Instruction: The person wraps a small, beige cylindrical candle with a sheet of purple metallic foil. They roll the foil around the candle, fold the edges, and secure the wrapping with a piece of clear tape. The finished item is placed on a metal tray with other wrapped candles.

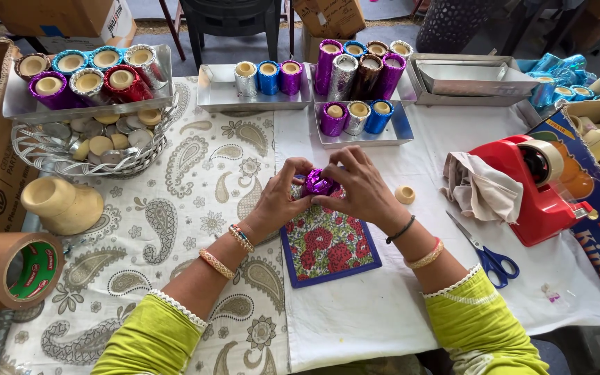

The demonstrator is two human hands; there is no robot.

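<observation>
Two hands, left hand (280, 198) and right hand (359, 187), pinch a purple foil-wrapped cup (319, 184) above a floral mat (328, 246) on the table (383, 305); squeezing too hard might tear the foil.

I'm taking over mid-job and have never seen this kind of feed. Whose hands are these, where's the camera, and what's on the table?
There is no machine here: a person works with two bare hands. The single picture comes from a camera on that person's head, looking down. The left hand and right hand together pinch a small purple foil-wrapped piece over a floral mat. Metal trays at the back hold foil-covered cups in purple, blue, silver and red. A wire basket on the left holds round discs. On the right lie a red tape dispenser, a cloth and blue-handled scissors. A brown tape roll sits at far left.
</observation>
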